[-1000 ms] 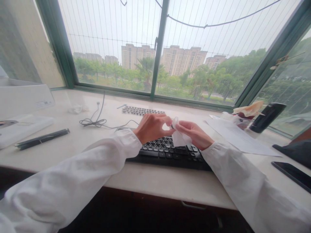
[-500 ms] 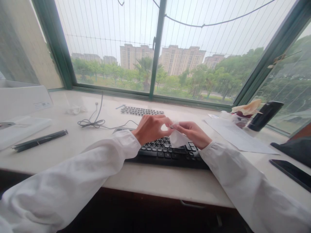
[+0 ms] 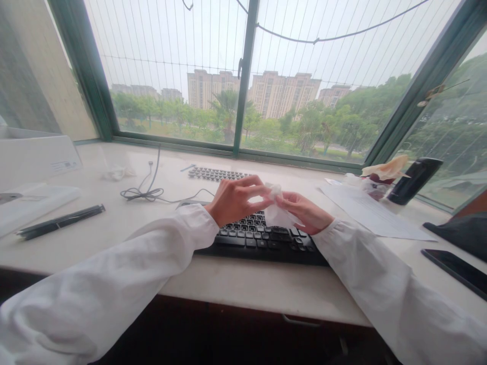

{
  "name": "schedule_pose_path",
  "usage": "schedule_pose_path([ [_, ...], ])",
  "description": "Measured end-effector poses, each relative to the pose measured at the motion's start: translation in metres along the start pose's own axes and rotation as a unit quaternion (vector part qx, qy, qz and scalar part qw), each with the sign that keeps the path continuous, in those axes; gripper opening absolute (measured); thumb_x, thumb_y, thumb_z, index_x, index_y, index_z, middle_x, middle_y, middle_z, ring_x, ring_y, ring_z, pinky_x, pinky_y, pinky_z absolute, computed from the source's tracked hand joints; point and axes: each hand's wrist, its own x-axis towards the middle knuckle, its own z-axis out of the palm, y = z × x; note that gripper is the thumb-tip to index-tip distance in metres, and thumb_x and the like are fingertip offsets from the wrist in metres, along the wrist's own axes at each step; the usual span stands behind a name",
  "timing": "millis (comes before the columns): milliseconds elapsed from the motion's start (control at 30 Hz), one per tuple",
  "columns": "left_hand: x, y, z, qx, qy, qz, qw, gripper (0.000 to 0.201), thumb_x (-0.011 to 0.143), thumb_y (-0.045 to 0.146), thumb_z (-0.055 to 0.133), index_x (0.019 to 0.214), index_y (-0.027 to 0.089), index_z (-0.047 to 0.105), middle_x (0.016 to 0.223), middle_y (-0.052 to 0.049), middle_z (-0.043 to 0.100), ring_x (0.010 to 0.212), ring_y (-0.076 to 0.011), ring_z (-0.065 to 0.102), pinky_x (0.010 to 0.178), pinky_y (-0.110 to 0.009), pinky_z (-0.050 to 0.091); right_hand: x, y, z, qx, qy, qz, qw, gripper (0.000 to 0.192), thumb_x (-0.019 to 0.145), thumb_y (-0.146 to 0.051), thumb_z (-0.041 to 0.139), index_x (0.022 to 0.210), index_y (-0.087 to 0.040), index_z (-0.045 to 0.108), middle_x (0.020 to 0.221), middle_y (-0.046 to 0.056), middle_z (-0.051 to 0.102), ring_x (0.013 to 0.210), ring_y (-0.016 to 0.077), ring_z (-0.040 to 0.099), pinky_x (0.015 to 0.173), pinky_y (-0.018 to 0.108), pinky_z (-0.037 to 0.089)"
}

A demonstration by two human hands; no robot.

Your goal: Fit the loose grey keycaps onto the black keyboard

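Observation:
Over the black keyboard, my left hand is closed in a pinch at the edge of a white tissue. A small dark keycap showed between these fingertips a moment before; the tissue now covers it. My right hand grips the tissue, its thumb and fingers pressed together, with the lower part hanging loose. Many of the keyboard's upper keys are off, leaving bare sockets, while the front rows still carry caps. Behind the hands, loose keycaps lie in rows on the white counter.
A coiled cable lies left of the keyboard. Further left are black pens and a white box. To the right are paper sheets, a black upright object and a phone. Windows close off the back.
The tissue has been brought up and bunched over the small dark keycap between my fingertips, hiding it. Both hands stay in nearly the same place.

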Motion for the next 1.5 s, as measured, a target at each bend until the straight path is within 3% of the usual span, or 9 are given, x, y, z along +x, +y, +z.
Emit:
schedule_pose_path([
  [200, 0.001, 0.001, 0.001, 0.043, -0.019, -0.003, 0.999, 0.019, 0.087, 0.039, 0.061, 0.089, 0.023, 0.072, 0.082, 0.003, 0.069, 0.063, -0.0072, 0.061, 0.047, -0.021, 0.035, 0.004, 0.005, -0.004, -0.012, 0.042, -0.002, 0.999, 0.036, 0.066, -0.044, 0.082, 0.085, -0.014, 0.073, 0.066, 0.0, 0.062, 0.054, 0.0082, 0.051, 0.05, 0.022, 0.035],
  [600, 0.001, -0.001, 0.001, 0.039, -0.018, -0.029, 0.999, 0.023, 0.089, 0.042, 0.059, 0.088, 0.023, 0.072, 0.086, 0.002, 0.072, 0.064, -0.0075, 0.062, 0.05, -0.021, 0.036, 0.003, 0.002, -0.004, 0.012, 0.058, -0.004, 0.998, 0.042, 0.069, -0.047, 0.079, 0.096, -0.015, 0.073, 0.077, 0.004, 0.069, 0.063, 0.0119, 0.059, 0.058, 0.025, 0.044],
  [833, 0.001, -0.002, 0.001, 0.059, -0.05, -0.031, 0.997, 0.02, 0.086, 0.041, 0.061, 0.089, 0.025, 0.073, 0.085, 0.004, 0.072, 0.063, -0.0088, 0.062, 0.049, -0.022, 0.034, 0.002, 0.001, -0.001, -0.09, 0.115, -0.041, 0.988, 0.046, 0.065, -0.052, 0.079, 0.091, -0.014, 0.073, 0.072, 0.002, 0.066, 0.059, 0.0109, 0.052, 0.054, 0.024, 0.037],
  [1067, 0.004, -0.01, -0.004, 0.075, -0.141, -0.053, 0.986, 0.016, 0.082, 0.036, 0.064, 0.086, 0.024, 0.074, 0.081, 0.002, 0.072, 0.063, -0.0115, 0.063, 0.052, -0.024, 0.035, 0.007, 0.002, -0.016, -0.301, 0.203, -0.064, 0.93, 0.051, 0.072, -0.063, 0.064, 0.083, -0.014, 0.072, 0.062, 0.001, 0.059, 0.054, 0.0118, 0.045, 0.05, 0.026, 0.031],
  [1133, 0.006, -0.017, -0.008, 0.061, -0.194, -0.048, 0.978, 0.014, 0.08, 0.034, 0.066, 0.082, 0.024, 0.075, 0.077, 0.001, 0.072, 0.063, -0.0122, 0.063, 0.052, -0.023, 0.036, 0.009, 0.003, -0.031, -0.387, 0.26, -0.083, 0.881, 0.049, 0.078, -0.062, 0.058, 0.082, -0.015, 0.073, 0.064, 0.002, 0.062, 0.058, 0.0143, 0.05, 0.053, 0.027, 0.033],
  [1267, 0.01, -0.031, -0.018, -0.027, -0.274, -0.062, 0.959, 0.012, 0.076, 0.038, 0.071, 0.079, 0.027, 0.076, 0.074, 0.003, 0.073, 0.065, -0.0122, 0.065, 0.06, -0.024, 0.042, 0.012, 0.002, -0.061, -0.544, 0.376, -0.106, 0.743, 0.039, 0.08, -0.054, 0.058, 0.088, -0.02, 0.076, 0.076, 0.007, 0.071, 0.073, 0.0219, 0.061, 0.067, 0.031, 0.041],
  [1333, 0.012, -0.033, -0.022, -0.082, -0.306, -0.082, 0.945, 0.015, 0.075, 0.041, 0.073, 0.079, 0.027, 0.076, 0.072, 0.003, 0.073, 0.063, -0.0111, 0.064, 0.063, -0.024, 0.043, 0.014, 0.005, -0.073, -0.577, 0.397, -0.077, 0.71, 0.039, 0.082, -0.054, 0.055, 0.09, -0.022, 0.076, 0.083, 0.009, 0.072, 0.079, 0.0256, 0.063, 0.069, 0.034, 0.042],
  [1400, 0.013, -0.032, -0.024, -0.135, -0.343, -0.098, 0.924, 0.017, 0.075, 0.043, 0.073, 0.08, 0.027, 0.077, 0.072, 0.003, 0.074, 0.062, -0.0101, 0.064, 0.063, -0.023, 0.044, 0.017, 0.011, -0.083, -0.596, 0.375, -0.046, 0.708, 0.04, 0.083, -0.053, 0.053, 0.095, -0.021, 0.074, 0.091, 0.011, 0.073, 0.084, 0.0276, 0.064, 0.072, 0.035, 0.044],
  [1500, 0.013, -0.03, -0.025, -0.183, -0.385, -0.108, 0.898, 0.015, 0.077, 0.04, 0.072, 0.081, 0.027, 0.077, 0.073, 0.003, 0.074, 0.063, -0.0095, 0.064, 0.061, -0.021, 0.043, 0.021, 0.022, -0.09, -0.604, 0.29, -0.036, 0.742, 0.058, 0.08, -0.051, 0.061, 0.124, -0.012, 0.061, 0.11, 0.015, 0.07, 0.091, 0.0265, 0.065, 0.08, 0.037, 0.047],
])
